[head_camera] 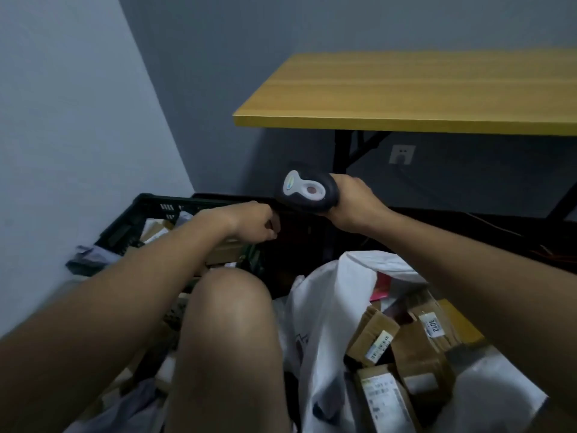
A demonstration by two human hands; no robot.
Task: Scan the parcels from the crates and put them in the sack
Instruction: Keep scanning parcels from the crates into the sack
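Scanner [307, 191] in right hand [352, 204], head pointing left.

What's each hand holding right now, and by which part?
The right hand grips the scanner by its handle end. The left hand reaches into the black crate, fingers curled; what it holds cannot be told.

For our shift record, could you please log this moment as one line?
right hand: grips black handheld scanner | left hand: reaching into black plastic crate | white sack: holds brown parcels
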